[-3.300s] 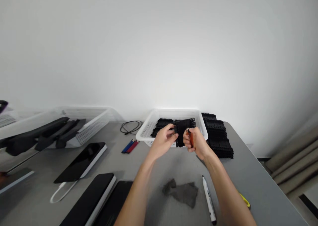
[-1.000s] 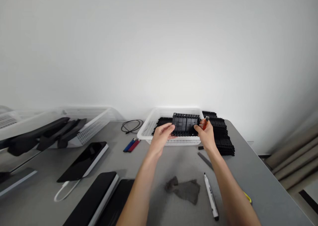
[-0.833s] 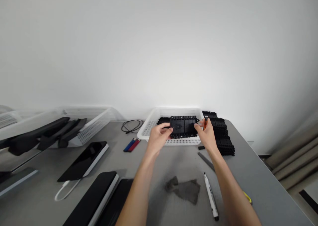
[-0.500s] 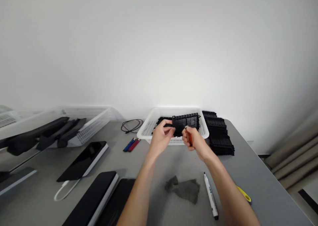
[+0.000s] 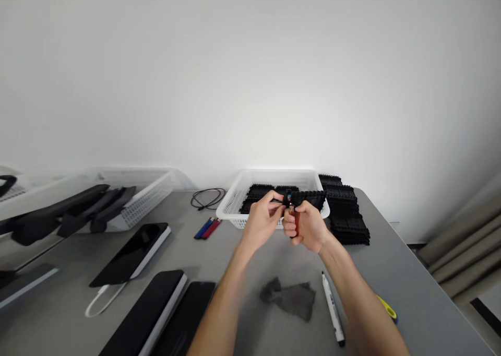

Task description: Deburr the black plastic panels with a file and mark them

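Observation:
My left hand (image 5: 263, 217) pinches the left end of a black ribbed plastic panel (image 5: 309, 199), which is tilted nearly edge-on above the front of a white basket (image 5: 231, 210). My right hand (image 5: 307, 225) is wrapped round an orange lighter (image 5: 294, 223), held upright with its metal top close under the panel's left end. A small bluish glow shows at that spot, likely a flame. More black panels (image 5: 258, 191) lie inside the basket, partly hidden by my hands. To the basket's right is a stack of similar black panels (image 5: 346, 210).
A blue lighter (image 5: 203, 228), a red lighter (image 5: 212, 229) and a coiled black cable (image 5: 207, 198) lie left of the basket. Nearer are a grey cloth (image 5: 291, 299), a white marker (image 5: 332, 309), a yellow-handled tool (image 5: 387, 310) and a phone (image 5: 131, 254). Another basket (image 5: 148, 202) holds dark pieces.
The panel has tipped from facing me to nearly edge-on. My right hand has turned the lighter upright and brought its top to the panel's left end, near my left fingers.

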`<state>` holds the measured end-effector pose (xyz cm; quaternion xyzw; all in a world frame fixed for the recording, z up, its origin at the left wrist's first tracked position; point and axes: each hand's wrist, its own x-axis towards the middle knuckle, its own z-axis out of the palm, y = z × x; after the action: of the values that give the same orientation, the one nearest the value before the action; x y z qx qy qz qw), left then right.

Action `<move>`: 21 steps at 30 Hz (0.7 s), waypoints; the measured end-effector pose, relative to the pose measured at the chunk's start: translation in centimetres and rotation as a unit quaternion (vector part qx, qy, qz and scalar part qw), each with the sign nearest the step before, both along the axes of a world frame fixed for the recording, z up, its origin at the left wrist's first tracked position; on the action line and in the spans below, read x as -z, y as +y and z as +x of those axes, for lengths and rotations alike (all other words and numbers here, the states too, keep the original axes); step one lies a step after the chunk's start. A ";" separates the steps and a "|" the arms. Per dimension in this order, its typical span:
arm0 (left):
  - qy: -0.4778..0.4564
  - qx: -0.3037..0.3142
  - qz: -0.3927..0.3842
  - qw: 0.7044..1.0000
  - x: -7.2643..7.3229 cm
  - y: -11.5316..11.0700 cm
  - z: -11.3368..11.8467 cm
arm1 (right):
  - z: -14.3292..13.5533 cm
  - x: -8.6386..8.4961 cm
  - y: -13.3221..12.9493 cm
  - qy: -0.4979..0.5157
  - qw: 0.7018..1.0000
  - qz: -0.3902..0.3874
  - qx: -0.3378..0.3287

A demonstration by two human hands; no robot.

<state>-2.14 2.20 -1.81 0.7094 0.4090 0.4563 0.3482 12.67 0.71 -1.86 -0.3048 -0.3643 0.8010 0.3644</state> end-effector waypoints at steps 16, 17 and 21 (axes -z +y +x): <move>0.000 -0.083 0.011 0.996 -0.5 0.2 -1.9 | 3.8 -0.6 1.1 0.061 0.995 -0.039 0.065; 0.000 -0.083 0.010 0.997 -0.5 0.2 -1.9 | 4.0 -0.5 1.2 0.065 0.995 -0.038 0.068; -0.001 -0.084 0.004 0.996 -0.6 0.1 -1.9 | 4.6 -0.5 1.2 0.073 0.994 -0.032 0.076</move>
<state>-4.02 2.33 -1.20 0.6735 0.4652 0.4864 0.3055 17.24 1.94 -1.41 -0.2836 -0.2870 0.8024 0.4398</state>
